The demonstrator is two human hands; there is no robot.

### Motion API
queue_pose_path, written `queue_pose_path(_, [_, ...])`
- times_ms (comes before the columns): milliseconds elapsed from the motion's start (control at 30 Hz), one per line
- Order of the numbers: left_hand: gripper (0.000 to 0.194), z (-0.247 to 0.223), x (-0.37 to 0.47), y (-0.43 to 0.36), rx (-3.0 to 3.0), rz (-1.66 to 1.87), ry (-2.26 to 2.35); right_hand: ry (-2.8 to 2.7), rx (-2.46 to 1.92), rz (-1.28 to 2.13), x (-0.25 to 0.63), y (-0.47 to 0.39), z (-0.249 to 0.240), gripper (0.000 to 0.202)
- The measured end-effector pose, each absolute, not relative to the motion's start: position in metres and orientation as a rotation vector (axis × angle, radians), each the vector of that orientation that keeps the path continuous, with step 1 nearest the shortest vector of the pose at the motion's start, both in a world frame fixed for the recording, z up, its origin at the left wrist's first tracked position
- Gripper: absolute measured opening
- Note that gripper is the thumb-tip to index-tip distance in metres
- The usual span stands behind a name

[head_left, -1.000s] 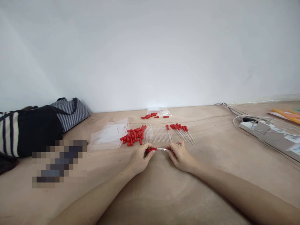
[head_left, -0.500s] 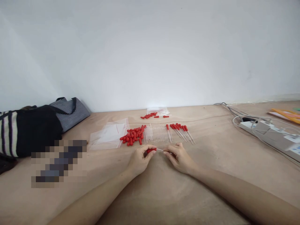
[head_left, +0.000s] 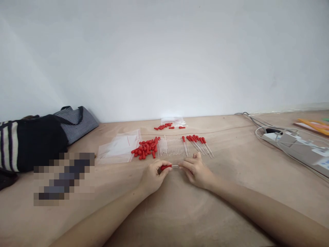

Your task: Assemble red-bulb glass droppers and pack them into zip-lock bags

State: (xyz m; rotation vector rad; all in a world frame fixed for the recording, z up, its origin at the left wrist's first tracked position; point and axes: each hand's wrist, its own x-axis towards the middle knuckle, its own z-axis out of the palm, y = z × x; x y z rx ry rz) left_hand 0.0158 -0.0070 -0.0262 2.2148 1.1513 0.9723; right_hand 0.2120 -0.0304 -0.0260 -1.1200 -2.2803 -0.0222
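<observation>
My left hand (head_left: pixel 153 175) pinches a red rubber bulb (head_left: pixel 166 167) between thumb and fingers. A thin clear tube (head_left: pixel 175 166) runs from the bulb's open end to my right hand (head_left: pixel 196 171), whose fingertips are closed on it. Beyond my left hand lies a heap of loose red bulbs (head_left: pixel 145 149). Beside it is a row of clear tubes (head_left: pixel 173 146). To the right, several tubes with red bulbs on them (head_left: pixel 199 144) lie slanted on the table.
Plastic bags (head_left: pixel 118 147) lie at the left, near a black bag (head_left: pixel 41 140) and a striped bag (head_left: pixel 78 123). More bulbs (head_left: pixel 163 126) are near the wall. A white power strip (head_left: pixel 295 147) with cables sits right, by orange items (head_left: pixel 315 126).
The held tube and bulb have tilted slightly to lie more level. The fingers of my right hand have shifted a little around the tube, while both hands stay in nearly the same place.
</observation>
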Motion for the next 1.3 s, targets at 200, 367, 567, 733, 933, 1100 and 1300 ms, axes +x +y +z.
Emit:
queue_pose_path(200, [0.012,-0.026,0.015,-0.010,2.360,1.071,1.083,-2.255,-1.064,0.048,0.210,-0.031,-0.026,0.020])
queue_pose_path(367, [0.011,-0.029,0.014,-0.010,2.358,1.063,1.083,-2.292,-1.006,0.094,0.210,-0.027,-0.023,0.020])
queue_pose_path(567, [0.010,-0.031,0.016,-0.009,2.375,1.100,1.065,-2.322,-0.979,0.119,0.208,-0.025,-0.021,0.021])
queue_pose_path(733, [0.010,-0.029,0.017,-0.009,2.399,1.137,1.083,-2.327,-1.007,0.221,0.207,-0.026,-0.019,0.019])
queue_pose_path(933, [0.009,-0.031,0.017,-0.009,2.432,1.132,1.034,-2.369,-1.023,0.306,0.209,-0.024,-0.015,0.021])
queue_pose_path(1100, [0.008,-0.032,0.018,-0.010,2.418,1.183,0.998,-2.357,-1.042,0.387,0.208,-0.024,-0.013,0.020])
queue_pose_path(1300, [0.010,-0.032,0.019,-0.008,2.388,1.157,1.035,-2.368,-1.052,0.445,0.209,-0.022,-0.011,0.023])
